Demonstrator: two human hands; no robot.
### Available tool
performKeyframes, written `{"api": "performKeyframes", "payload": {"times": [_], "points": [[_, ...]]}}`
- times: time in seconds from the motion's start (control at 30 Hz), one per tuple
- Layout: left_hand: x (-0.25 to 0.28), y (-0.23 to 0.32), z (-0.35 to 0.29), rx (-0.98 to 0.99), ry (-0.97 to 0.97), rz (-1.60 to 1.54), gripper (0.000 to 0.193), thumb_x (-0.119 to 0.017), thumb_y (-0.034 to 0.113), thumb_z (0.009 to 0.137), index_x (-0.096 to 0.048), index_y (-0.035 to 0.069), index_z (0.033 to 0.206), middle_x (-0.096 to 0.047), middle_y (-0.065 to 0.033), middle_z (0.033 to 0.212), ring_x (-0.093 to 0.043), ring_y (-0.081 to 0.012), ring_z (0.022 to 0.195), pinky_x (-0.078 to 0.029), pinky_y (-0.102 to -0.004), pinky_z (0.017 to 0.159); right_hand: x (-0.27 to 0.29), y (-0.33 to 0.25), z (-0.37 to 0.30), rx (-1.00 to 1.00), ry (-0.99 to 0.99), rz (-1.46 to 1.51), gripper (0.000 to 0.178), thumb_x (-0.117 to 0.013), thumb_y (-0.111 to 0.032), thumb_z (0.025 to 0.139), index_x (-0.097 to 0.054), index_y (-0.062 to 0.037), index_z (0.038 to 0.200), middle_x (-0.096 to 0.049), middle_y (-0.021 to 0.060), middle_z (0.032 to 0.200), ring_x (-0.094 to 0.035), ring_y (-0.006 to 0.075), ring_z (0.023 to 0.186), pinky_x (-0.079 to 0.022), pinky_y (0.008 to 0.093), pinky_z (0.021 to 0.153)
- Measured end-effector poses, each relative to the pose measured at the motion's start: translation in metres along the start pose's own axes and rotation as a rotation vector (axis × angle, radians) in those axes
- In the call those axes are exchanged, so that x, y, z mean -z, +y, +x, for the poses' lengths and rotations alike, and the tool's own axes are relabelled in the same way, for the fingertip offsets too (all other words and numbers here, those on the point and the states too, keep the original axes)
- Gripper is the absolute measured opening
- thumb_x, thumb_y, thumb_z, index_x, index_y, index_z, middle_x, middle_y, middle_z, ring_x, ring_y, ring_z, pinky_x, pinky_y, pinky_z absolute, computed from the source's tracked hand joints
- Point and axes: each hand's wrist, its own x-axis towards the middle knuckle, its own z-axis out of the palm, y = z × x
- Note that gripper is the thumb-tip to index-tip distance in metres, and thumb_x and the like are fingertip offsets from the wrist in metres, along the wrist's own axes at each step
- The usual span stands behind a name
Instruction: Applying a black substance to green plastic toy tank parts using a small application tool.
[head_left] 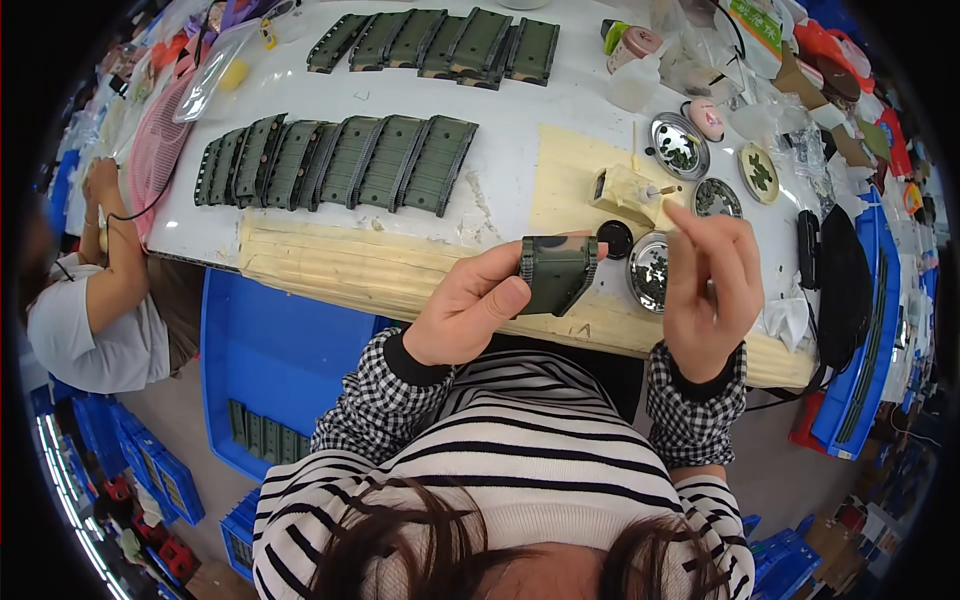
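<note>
My left hand (465, 305) grips a dark green ribbed plastic part (556, 275) with a camouflage band at its top, thumb lying across its side. To its right my right hand (715, 275) is raised over the table, fingers bent together and slightly blurred; anything between them is too small or hidden to make out. Close to those fingertips stands a tape-covered block (625, 195) with a small peg-like tip at its side. Below the block are a round black cap (614, 239) and a metal dish (648, 285) of small dark green pieces, partly behind my right hand.
Similar green parts (340, 165) stand in a row at left, with another group (440, 45) farther back. More dishes (680, 140) of small pieces sit at right, near a black cloth (842, 275). A blue bin (270, 330) is below the table edge. Another person (95, 300) works at far left.
</note>
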Motion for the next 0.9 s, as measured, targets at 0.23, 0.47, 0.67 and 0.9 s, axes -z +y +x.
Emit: {"api": "performKeyframes", "payload": {"times": [0.23, 0.47, 0.67, 0.9], "points": [[0.003, -0.005, -0.004, -0.042, -0.035, -0.056, 0.052, -0.044, 0.028, 0.102, -0.038, -0.005, 0.140, -0.052, -0.0127, 0.133, -0.048, -0.0162, 0.122, -0.036, -0.0292, 0.103, -0.003, -0.024, -0.006, 0.204, -0.124, 0.095, 0.036, -0.079, -0.002, 0.069, -0.072, -0.0075, 0.105, -0.051, 0.0048, 0.079, -0.051, 0.0140, 0.059, -0.041, 0.0262, 0.048], [0.001, -0.003, -0.007, -0.004, -0.016, -0.128, 0.051, -0.043, 0.029, 0.102, -0.039, -0.005, 0.139, -0.054, -0.0129, 0.130, -0.053, -0.0169, 0.116, -0.040, -0.0304, 0.101, -0.006, -0.020, -0.009, 0.238, -0.136, 0.095, 0.037, -0.079, -0.003, 0.070, -0.071, -0.0076, 0.106, -0.050, 0.0041, 0.079, -0.050, 0.0119, 0.053, -0.041, 0.0251, 0.045], [-0.007, -0.002, -0.003, 0.107, 0.078, -0.302, 0.061, -0.029, 0.043, 0.102, -0.043, -0.007, 0.134, -0.057, -0.0179, 0.124, -0.060, -0.0219, 0.105, -0.047, -0.0341, 0.094, -0.004, -0.028, -0.007, 0.225, -0.146, 0.114, 0.036, -0.079, -0.005, 0.071, -0.071, -0.0078, 0.107, -0.050, 0.0043, 0.078, -0.051, 0.0121, 0.055, -0.043, 0.0247, 0.046], [-0.009, 0.004, -0.005, 0.200, 0.142, -0.249, 0.067, -0.023, 0.049, 0.101, -0.042, -0.007, 0.133, -0.058, -0.0190, 0.119, -0.062, -0.0246, 0.099, -0.051, -0.0397, 0.090, 0.000, -0.030, -0.009, 0.152, -0.121, 0.078, 0.038, -0.077, 0.000, 0.070, -0.071, -0.0067, 0.107, -0.051, 0.0050, 0.077, -0.052, 0.0152, 0.063, -0.044, 0.0260, 0.052]]}}
